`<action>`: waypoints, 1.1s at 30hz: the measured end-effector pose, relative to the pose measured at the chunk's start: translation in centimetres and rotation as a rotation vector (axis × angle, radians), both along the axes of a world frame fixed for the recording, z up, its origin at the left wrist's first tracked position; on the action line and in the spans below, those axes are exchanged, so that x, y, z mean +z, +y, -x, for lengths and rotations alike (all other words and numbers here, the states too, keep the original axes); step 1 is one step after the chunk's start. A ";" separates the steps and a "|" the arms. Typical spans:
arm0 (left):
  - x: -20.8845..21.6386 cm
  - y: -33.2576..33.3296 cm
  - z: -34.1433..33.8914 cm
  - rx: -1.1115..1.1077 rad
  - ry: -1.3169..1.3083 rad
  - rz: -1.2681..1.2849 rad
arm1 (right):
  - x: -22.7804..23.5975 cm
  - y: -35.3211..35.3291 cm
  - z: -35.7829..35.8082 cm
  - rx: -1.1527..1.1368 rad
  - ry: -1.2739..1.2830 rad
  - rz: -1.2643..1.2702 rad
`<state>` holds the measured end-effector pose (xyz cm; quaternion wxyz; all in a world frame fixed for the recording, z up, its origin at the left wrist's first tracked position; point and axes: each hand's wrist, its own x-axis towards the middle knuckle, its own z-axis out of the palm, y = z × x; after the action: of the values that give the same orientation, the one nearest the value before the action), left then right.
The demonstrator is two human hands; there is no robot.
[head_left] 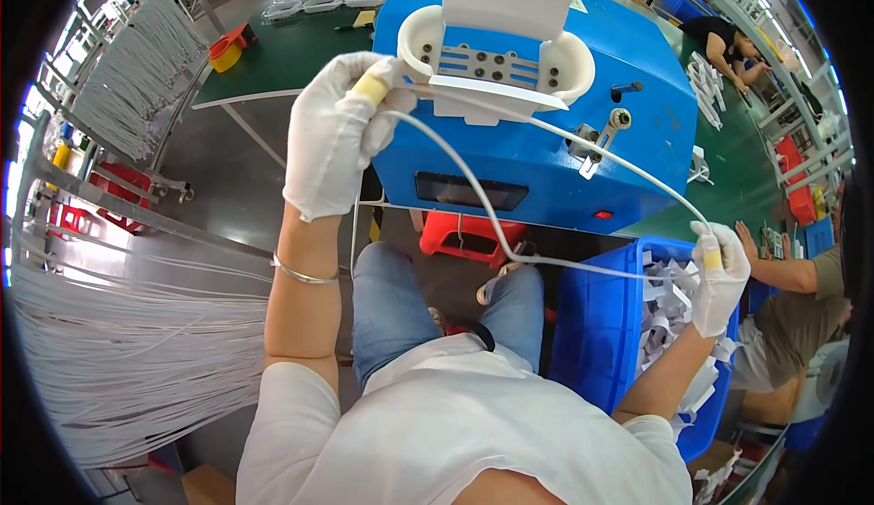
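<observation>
The left hand (335,132), in a white fabric glove with a yellow tape wrap on one finger, has its fingers (373,86) closed around one end of a thin white cable (473,186). That end sits just beside the white plastic winding fixture (496,64) on top of the blue box-shaped machine (546,155). From the left fingers the cable droops in a loop, then runs across to the right hand (719,277), also gloved in white. Its fingers (710,248) are pinched shut on the cable. Just below the right fingers stands a blue plastic bin (601,323) of coiled white cables. Well to the left of the left fingers hang bundles of white cords (118,350).
</observation>
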<state>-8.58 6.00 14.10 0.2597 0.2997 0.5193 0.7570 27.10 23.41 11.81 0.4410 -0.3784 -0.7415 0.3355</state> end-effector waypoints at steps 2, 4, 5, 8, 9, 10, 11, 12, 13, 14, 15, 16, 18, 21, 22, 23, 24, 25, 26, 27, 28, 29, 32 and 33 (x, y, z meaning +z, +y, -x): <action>-0.2 0.8 -0.3 0.105 0.057 0.011 | 0.2 0.2 0.2 -0.041 -0.015 -0.025; -0.5 1.4 -0.8 0.240 0.097 0.030 | 0.2 0.7 0.2 -0.045 -0.039 -0.023; -0.7 1.5 -1.0 0.237 0.098 0.033 | 0.1 0.9 0.2 -0.051 -0.065 -0.024; -1.6 1.7 -1.1 0.310 0.160 0.128 | 0.0 1.4 0.4 -0.043 -0.072 0.007; -1.8 1.8 -1.3 0.309 0.161 0.131 | -0.1 1.8 0.3 -0.012 -0.075 0.020; -1.8 2.0 -1.5 0.355 0.261 0.084 | 0.3 2.1 0.0 -0.021 -0.077 0.018; -1.9 2.2 -1.6 0.402 0.361 0.035 | 0.8 2.4 -0.4 -0.018 -0.070 0.026; -2.2 2.4 -1.5 0.392 0.357 0.029 | 1.4 2.7 -0.7 -0.016 -0.063 0.033; -2.6 2.7 -1.5 0.443 0.430 0.001 | 2.2 3.4 -1.1 -0.026 -0.095 -0.044; -3.0 2.7 -1.5 0.498 0.504 -0.025 | 3.0 4.3 -1.0 -0.063 -0.114 -0.086; -3.1 2.5 -1.3 0.522 0.567 -0.031 | 3.7 5.5 -0.8 -0.101 -0.132 -0.129; -3.2 2.5 -1.0 0.531 0.619 -0.053 | 4.5 7.4 -1.7 -0.027 -0.195 -0.267; -3.0 2.3 -0.8 0.461 0.614 -0.073 | 5.8 10.3 -0.7 -0.023 -0.573 -0.889; -3.1 1.2 -0.1 0.468 0.710 0.018 | 5.2 13.5 3.6 0.109 -0.267 -0.285; -3.0 0.7 0.0 0.499 0.778 0.071 | 4.7 14.6 4.0 0.136 -0.299 -0.308; -3.1 0.3 0.4 0.485 0.911 -0.080 | 4.2 15.1 4.5 0.119 -0.349 -0.279; -3.1 -0.3 0.4 0.485 0.824 -0.052 | 4.0 15.1 4.9 0.101 -0.399 -0.249; -3.1 -1.2 0.3 0.489 0.734 -0.016 | 4.0 14.9 4.9 0.101 -0.357 -0.157; -2.8 -2.6 0.5 0.509 0.692 0.078 | 4.1 14.6 4.8 0.083 -0.310 -0.157; -3.2 -3.6 1.2 0.507 0.661 0.022 | 4.3 14.1 4.5 0.064 -0.263 -0.157; -3.5 -4.7 1.8 0.509 0.631 -0.033 | 4.6 13.2 4.5 0.031 -0.200 -0.211; -3.2 -5.9 1.5 0.556 0.648 0.057 | 5.0 11.9 4.4 -0.002 -0.181 -0.172; -3.1 -8.4 0.9 0.489 0.512 0.114 | 5.2 10.2 2.8 -0.050 -0.158 -0.107; -2.9 -8.9 0.3 0.449 0.505 0.157 | 5.0 9.9 2.4 -0.038 -0.145 -0.077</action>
<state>-8.91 -2.90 11.25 -0.0280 0.3349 0.6770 0.6548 24.74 33.34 16.84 0.4069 -0.3984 -0.7764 0.2700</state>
